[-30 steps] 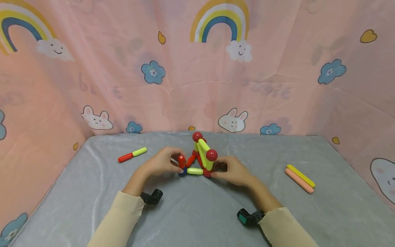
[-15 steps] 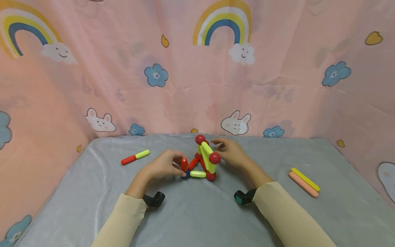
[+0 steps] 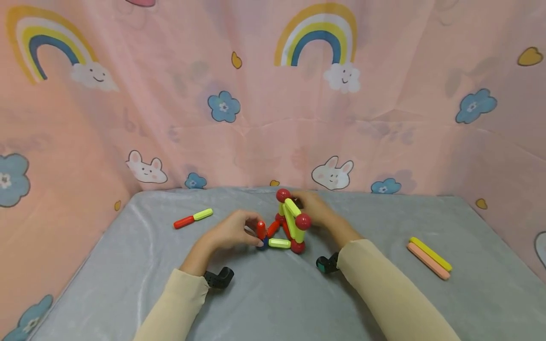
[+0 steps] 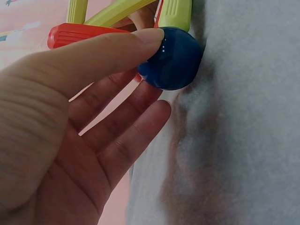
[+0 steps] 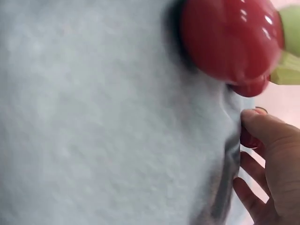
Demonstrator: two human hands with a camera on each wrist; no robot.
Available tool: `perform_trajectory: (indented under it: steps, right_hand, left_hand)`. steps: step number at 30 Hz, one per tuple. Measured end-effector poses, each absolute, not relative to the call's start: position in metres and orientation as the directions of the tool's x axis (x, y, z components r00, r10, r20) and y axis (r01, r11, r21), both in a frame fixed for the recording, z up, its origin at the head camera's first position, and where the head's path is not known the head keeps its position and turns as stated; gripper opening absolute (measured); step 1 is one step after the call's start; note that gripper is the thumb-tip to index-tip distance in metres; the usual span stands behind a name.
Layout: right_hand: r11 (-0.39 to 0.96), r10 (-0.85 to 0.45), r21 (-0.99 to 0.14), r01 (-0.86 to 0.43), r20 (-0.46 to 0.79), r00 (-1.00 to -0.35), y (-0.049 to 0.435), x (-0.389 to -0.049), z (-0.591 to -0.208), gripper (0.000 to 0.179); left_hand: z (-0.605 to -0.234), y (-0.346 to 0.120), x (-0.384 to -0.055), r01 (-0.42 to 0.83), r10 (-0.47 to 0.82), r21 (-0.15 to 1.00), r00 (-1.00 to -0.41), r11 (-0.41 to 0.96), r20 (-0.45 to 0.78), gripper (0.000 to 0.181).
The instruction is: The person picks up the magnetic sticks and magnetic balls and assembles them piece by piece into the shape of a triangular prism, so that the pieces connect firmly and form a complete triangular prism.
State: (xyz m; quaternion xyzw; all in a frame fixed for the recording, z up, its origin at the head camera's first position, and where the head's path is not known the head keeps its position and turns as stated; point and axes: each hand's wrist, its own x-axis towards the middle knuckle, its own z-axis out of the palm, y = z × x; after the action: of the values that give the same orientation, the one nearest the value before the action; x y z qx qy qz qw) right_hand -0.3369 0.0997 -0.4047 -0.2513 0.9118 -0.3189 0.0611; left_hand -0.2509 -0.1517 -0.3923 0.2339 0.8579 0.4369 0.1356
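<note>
A toy frame of magnetic rods and balls stands mid-table in the head view, with a green-yellow rod (image 3: 279, 243) along its front. My left hand (image 3: 234, 229) pinches the blue ball (image 4: 173, 58) at the frame's front left corner, thumb on top. From that ball rises a red rod (image 3: 261, 229). Behind the frame on the right is my right hand (image 3: 317, 210), partly hidden by it in the head view. In the right wrist view its thumb and fingers hold a red ball (image 5: 248, 139) low at the back. A larger-looking red ball (image 5: 232, 37) is nearer that camera.
To the left lies a red rod (image 3: 184, 222) end to end with a green-yellow rod (image 3: 203, 214). Two longer rods, one yellow (image 3: 431, 254) and one peach (image 3: 428, 261), lie side by side on the right. A pink patterned curtain (image 3: 264, 142) hangs behind the grey cloth (image 3: 273, 303).
My right hand has left the front right red ball, reached round to the back of the frame and taken hold of a ball there. My left hand stays on the blue ball.
</note>
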Motion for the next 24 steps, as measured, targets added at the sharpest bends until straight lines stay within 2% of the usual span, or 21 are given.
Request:
perform_trajectory:
  steps: [6, 13, 24]
  right_hand:
    - [0.658, -0.437, -0.660, -0.363, 0.058, -0.898, 0.111, -0.333, -0.409, 0.041]
    - [0.596, -0.353, -0.719, -0.358, 0.167, -0.921, 0.137, -0.329, -0.406, 0.043]
    - [0.619, -0.168, -0.730, -0.291, 0.238, -0.957, 0.161, -0.307, -0.375, 0.043]
  left_hand:
    - [-0.395, -0.148, -0.252, 0.296, 0.529, 0.811, -0.849, 0.504, -0.020, 0.028]
    - [-0.395, -0.145, -0.251, 0.299, 0.520, 0.808, -0.854, 0.508, -0.012, 0.031]
    - [-0.394, -0.128, -0.247, 0.299, 0.496, 0.790, -0.868, 0.535, -0.007, 0.026]
